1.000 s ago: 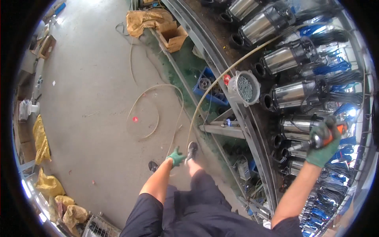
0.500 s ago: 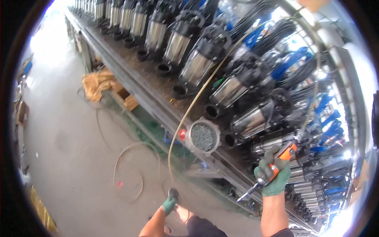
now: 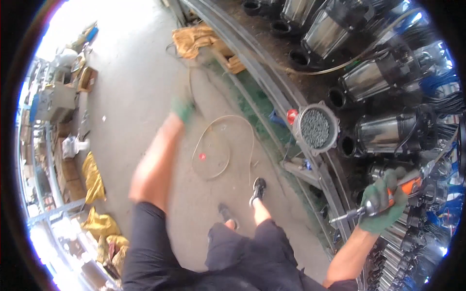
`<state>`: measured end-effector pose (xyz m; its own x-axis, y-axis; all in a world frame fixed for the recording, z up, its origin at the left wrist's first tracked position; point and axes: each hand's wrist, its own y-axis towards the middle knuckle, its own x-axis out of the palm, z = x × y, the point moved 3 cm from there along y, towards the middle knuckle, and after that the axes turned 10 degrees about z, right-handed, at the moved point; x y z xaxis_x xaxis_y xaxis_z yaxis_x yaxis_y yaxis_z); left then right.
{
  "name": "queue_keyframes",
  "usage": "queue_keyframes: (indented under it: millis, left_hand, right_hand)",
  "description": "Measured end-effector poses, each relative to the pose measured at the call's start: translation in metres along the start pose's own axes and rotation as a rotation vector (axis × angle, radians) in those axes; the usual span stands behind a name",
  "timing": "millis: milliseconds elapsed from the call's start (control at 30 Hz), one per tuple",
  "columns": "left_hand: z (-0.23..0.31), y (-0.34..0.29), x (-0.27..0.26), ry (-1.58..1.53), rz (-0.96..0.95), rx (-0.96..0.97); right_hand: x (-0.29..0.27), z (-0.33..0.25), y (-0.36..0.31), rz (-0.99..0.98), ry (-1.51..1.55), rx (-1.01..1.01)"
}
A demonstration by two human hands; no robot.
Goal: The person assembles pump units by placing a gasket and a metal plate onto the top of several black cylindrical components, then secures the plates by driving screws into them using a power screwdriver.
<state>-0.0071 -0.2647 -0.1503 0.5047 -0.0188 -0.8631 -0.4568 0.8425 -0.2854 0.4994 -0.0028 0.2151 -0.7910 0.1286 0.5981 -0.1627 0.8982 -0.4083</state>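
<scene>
Right green-gloved hand (image 3: 385, 201) grips the orange-and-grey power driver (image 3: 372, 207); blurred left green-gloved hand (image 3: 182, 107) hangs over smooth grey floor (image 3: 131, 97)!

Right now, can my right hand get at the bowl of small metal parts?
Probably not to pick up the metal parts: the right hand has its grip around an orange power tool, though nothing appears to cover the bowl.

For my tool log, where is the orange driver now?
Head view, lower right: the orange driver is in the gloved right hand, below and right of the bowl of metal bits.
</scene>
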Motion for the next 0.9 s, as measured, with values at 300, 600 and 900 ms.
queue_keyframes:
  millis: [300, 600, 900]
  left_hand:
    - [0.006, 0.021, -0.439, 0.305, 1.204, 0.148]
    - [-0.058, 0.047, -0.076, -0.263, 0.777, 0.071]
    - [-0.109, -0.125, 0.412, -0.618, -0.091, -0.629]
  right_hand:
    - [0.032, -0.002, -0.01, -0.52, 0.014, 0.213]
    - [-0.077, -0.003, 0.012, 0.154, -0.679, -0.269]
    - [-0.093, 0.049, 0.083, 0.141, -0.763, -0.24]
